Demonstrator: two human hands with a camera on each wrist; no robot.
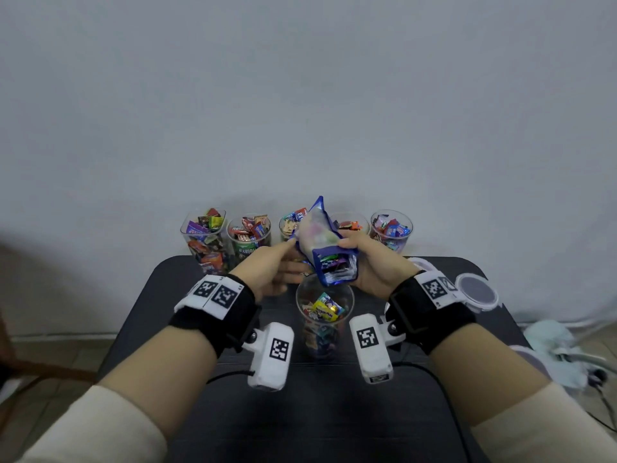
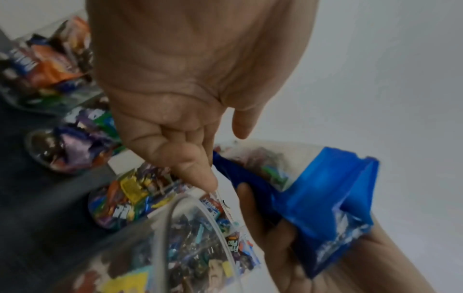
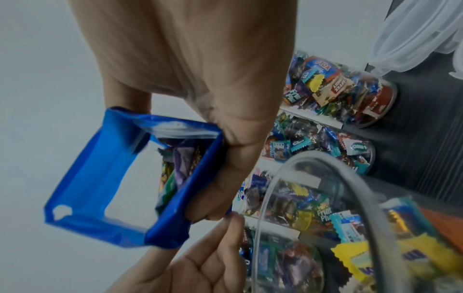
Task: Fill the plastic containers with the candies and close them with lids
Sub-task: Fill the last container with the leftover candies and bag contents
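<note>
A blue candy bag [image 1: 320,238] hangs tilted, its open mouth pointing down over a clear plastic container [image 1: 351,297] in the middle of the dark table. My right hand [image 1: 374,265] grips the bag near its mouth, thumb on top. My left hand [image 1: 283,265] reaches in from the left with straight fingers that touch the bag's lower edge. Wrapped candies [image 1: 325,307] partly fill the container. The right wrist view looks into the bag [image 3: 100,178], where several candies still sit. The left wrist view shows the bag [image 2: 325,188] above the container's rim [image 2: 170,218].
Several candy-filled containers [image 1: 248,238] stand in a row along the table's far edge, by the wall. Clear round lids [image 1: 477,292] lie at the table's right side. Pale cloth and cables [image 1: 551,342] lie on the floor to the right.
</note>
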